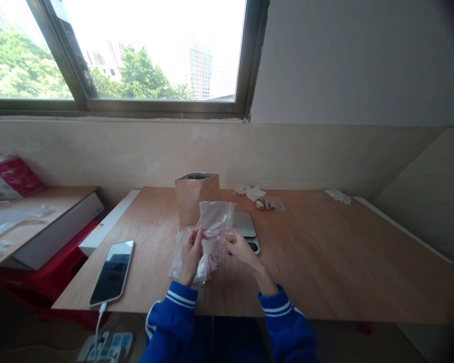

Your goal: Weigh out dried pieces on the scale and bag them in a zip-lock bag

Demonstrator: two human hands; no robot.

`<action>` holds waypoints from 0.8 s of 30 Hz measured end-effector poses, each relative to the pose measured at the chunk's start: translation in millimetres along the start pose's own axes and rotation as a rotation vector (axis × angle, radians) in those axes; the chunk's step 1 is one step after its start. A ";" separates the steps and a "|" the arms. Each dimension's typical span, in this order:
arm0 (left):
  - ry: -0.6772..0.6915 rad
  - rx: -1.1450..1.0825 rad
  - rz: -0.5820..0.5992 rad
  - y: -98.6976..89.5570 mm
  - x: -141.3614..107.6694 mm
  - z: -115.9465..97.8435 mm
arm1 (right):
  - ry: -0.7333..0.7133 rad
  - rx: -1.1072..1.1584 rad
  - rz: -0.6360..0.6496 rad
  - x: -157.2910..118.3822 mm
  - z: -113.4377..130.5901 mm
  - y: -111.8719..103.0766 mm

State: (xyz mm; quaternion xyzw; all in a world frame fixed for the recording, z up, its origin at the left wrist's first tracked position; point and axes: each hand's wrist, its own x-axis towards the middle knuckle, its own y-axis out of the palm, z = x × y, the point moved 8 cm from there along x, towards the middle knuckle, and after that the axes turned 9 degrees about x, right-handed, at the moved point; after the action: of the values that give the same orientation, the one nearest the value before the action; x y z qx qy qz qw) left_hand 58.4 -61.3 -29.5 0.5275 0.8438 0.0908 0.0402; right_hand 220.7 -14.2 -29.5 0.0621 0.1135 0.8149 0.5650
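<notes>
Between my hands is a clear plastic zip bag (216, 214), held up above the table. My left hand (191, 252) pinches its lower left edge with closed fingers. At the right edge, my right hand (240, 248) grips the same bag between thumb and fingers. Below lies a pile of clear zip bags (206, 269) with red strips, partly hidden by my hands. Just behind stands an open brown paper pouch (191, 196), upright; its contents cannot be seen. A small kitchen scale (245, 224) sits behind my right hand, partly covered by the bag.
A phone (113, 272) with a white charging cable (99, 325) lies at the table's left. Crumpled white tissue (254, 192) and a small bag with brownish contents (265, 203) lie at the back. Another tissue (339, 196) is farther right. A power strip (111, 347) sits below.
</notes>
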 end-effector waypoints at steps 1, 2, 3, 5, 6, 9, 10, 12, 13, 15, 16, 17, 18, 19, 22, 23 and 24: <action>0.042 0.076 0.015 -1.1 -1.7 -6.8 | 0.029 -0.007 0.042 -3.3 -7.2 4.0; 0.070 0.142 0.019 -3.2 -3.8 -12.0 | 0.050 -0.014 0.068 -5.9 -12.7 6.0; 0.084 0.198 0.016 -6.0 -6.2 -15.7 | 0.066 -0.016 0.084 -7.6 -16.9 6.6; 0.071 0.265 -0.003 -14.0 -10.7 -18.7 | 0.078 -0.017 0.116 -7.7 -21.4 5.7; 0.057 0.289 -0.012 -18.9 -12.7 -18.9 | 0.070 -0.029 0.135 -5.8 -21.6 3.6; -0.008 0.363 -0.033 -38.4 -15.7 -13.9 | -0.076 -0.130 0.060 10.2 -10.3 -24.9; -0.032 0.396 -0.035 -46.2 -15.6 -10.0 | -0.160 -0.186 -0.025 17.9 -2.9 -43.7; -0.053 0.464 -0.038 -62.8 -14.1 -0.8 | -0.366 -0.372 -0.284 30.1 15.6 -91.1; -0.044 0.500 -0.039 -70.5 -13.1 3.8 | -0.451 -0.486 -0.418 34.4 23.1 -114.5; 0.014 0.599 -0.086 -85.1 -11.7 9.7 | -0.523 -0.730 -0.632 43.6 28.4 -154.7; 0.054 0.683 -0.134 -91.1 -12.0 10.2 | -0.521 -0.825 -0.692 49.6 26.7 -170.4; 0.108 0.786 -0.203 -95.7 -13.5 7.5 | -0.501 -0.902 -0.738 55.7 23.1 -184.0; 0.162 0.902 -0.271 -97.3 -15.9 3.0 | -0.480 -0.971 -0.760 61.8 18.9 -194.1; 0.213 1.015 -0.329 -95.6 -19.0 -2.7 | -0.464 -1.027 -0.771 67.6 14.8 -201.3; 0.322 1.243 -0.352 -73.4 -25.7 -15.8 | -0.459 -1.173 -0.738 83.4 7.6 -207.5; 0.353 1.277 -0.305 -62.3 -26.4 -16.6 | -0.461 -1.213 -0.724 88.1 7.2 -207.2; 0.387 1.304 -0.244 -50.5 -26.9 -15.2 | -0.461 -1.249 -0.714 92.5 7.5 -206.9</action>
State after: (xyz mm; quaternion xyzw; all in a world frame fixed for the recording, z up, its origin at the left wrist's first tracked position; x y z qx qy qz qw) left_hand 23.1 -108.7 -25.2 0.3195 0.7713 -0.3480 -0.4265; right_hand 377.4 142.6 -77.6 -0.1411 -0.4773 0.4613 0.7345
